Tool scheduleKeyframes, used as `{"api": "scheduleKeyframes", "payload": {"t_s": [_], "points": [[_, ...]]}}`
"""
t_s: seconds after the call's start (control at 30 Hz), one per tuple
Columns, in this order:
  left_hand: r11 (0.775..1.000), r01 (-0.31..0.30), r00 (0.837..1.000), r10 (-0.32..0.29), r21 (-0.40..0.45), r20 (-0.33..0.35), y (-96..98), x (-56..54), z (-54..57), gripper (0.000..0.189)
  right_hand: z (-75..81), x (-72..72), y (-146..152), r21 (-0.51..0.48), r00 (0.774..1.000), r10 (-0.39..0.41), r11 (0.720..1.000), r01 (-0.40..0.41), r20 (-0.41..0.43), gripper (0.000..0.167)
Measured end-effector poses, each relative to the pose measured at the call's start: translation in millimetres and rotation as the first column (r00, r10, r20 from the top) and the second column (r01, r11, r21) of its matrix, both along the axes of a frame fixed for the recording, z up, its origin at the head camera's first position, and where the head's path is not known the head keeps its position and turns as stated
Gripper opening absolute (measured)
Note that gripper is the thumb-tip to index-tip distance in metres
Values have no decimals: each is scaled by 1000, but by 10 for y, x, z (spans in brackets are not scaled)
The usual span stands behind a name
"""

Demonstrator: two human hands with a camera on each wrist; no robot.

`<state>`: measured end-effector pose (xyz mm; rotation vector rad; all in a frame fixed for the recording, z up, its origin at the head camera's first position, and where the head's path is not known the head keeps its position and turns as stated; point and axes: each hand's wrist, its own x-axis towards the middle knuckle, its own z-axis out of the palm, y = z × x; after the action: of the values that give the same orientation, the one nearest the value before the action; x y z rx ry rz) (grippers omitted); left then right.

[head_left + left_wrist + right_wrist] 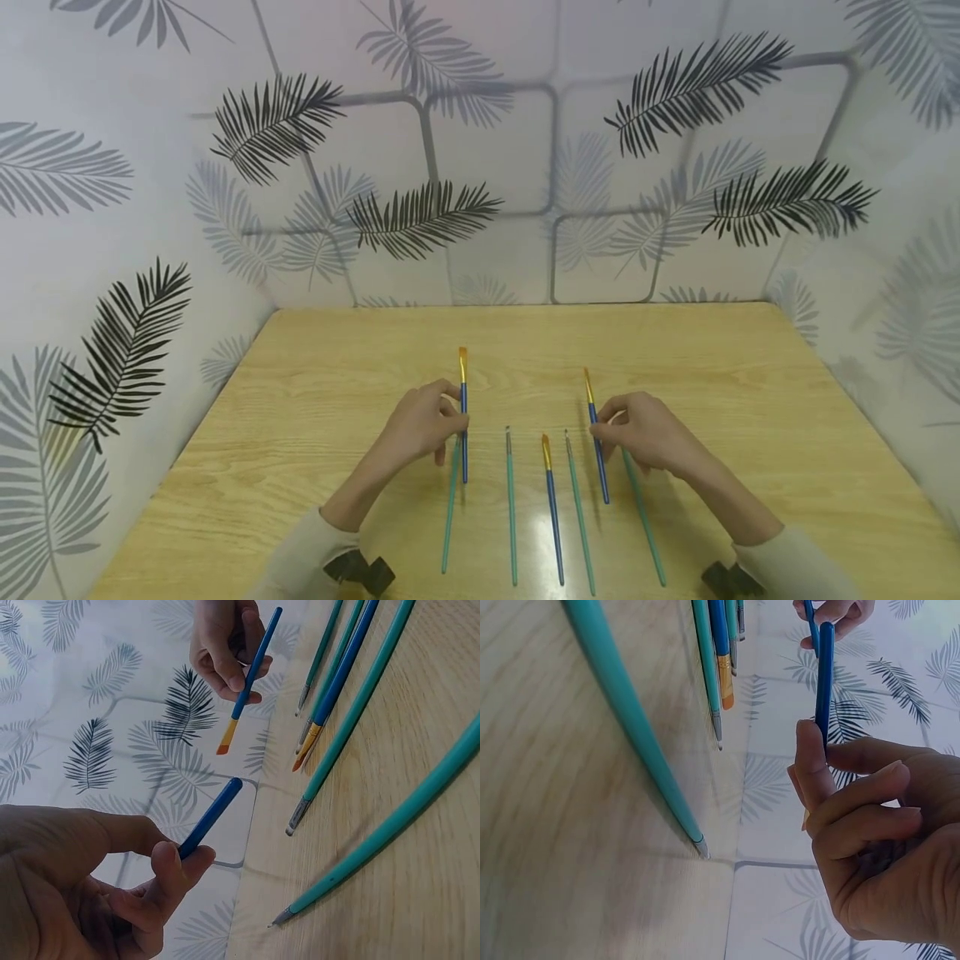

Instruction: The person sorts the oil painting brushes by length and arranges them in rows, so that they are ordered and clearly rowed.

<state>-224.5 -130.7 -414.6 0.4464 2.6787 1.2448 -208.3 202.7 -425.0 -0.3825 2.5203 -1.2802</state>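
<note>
My left hand [426, 423] pinches a blue paintbrush [464, 457] between thumb and fingers, its flat orange bristles pointing away from me. In the left wrist view the blue handle end [212, 817] juts out past the fingertips, raised off the table. My right hand [647, 432] pinches another blue paintbrush [602, 475], slightly tilted, also held above the table. Its handle [824, 682] shows in the right wrist view, while the fingers hide most of its bristle end. Beneath and between the hands, a third blue paintbrush [554, 521] lies among several teal brushes [512, 517].
The wood-grain table [315, 367] carries the brushes in a loose row, tips facing the far edge. One teal brush [451, 517] lies beneath the left hand, another [645, 521] by the right. Leaf-patterned wall covering [495, 158] rises behind the table.
</note>
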Motion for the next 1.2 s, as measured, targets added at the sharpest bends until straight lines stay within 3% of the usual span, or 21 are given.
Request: {"api": "scheduleKeyframes", "payload": {"t_s": [0.67, 1.2], "points": [[999, -16, 1000, 16, 35, 23, -1, -221, 34, 42, 91, -207, -20, -45, 1000, -29, 999, 29, -4, 32], [997, -73, 997, 73, 16, 7, -2, -369, 41, 38, 90, -412, -88, -64, 998, -60, 996, 61, 17, 31]]}}
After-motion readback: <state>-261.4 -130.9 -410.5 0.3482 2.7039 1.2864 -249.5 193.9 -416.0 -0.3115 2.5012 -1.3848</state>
